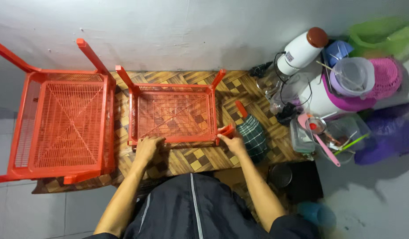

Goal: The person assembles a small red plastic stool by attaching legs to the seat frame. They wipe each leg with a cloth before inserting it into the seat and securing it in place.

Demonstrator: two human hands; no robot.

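Red plastic mesh makes up the large rack (65, 126) at nine o'clock, cut off at the edge. The smaller rack (173, 114) sits centre on a woven mat (191, 157). The left hand (147, 147) lies fingers together on its near rim; the right hand (233, 141) pinches its corner leg. At three o'clock the clutter blurs: a white bottle (302, 52).

Support surface: woven mat (200, 160) with brown-and-tan check pattern. Landmark: small red mesh rack (173, 114), centred on the mat. Larger red rack (62, 126) overlaps the mat's left edge; folded green plaid cloth (253, 137) lies right.
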